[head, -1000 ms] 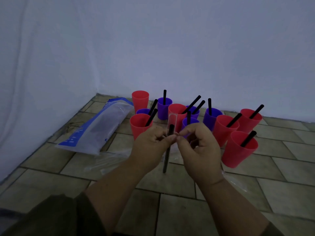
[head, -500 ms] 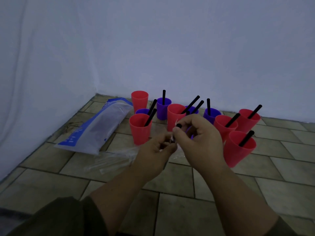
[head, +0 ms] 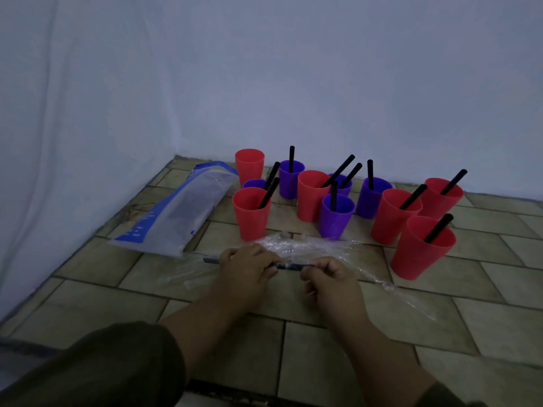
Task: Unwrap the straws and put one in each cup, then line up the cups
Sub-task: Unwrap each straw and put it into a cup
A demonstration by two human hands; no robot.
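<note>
Left hand [head: 246, 267] and right hand [head: 329, 277], knuckles up, each pinch a black straw [head: 289, 266] held level, pointing left-right at frame centre.

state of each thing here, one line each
straw: held level, gripped by left hand and right hand
back-left red cup: upright, no straw
other ten cups: upright, a straw in each
straw bag: lying flat on floor
loose wrappers: crumpled on floor
</note>
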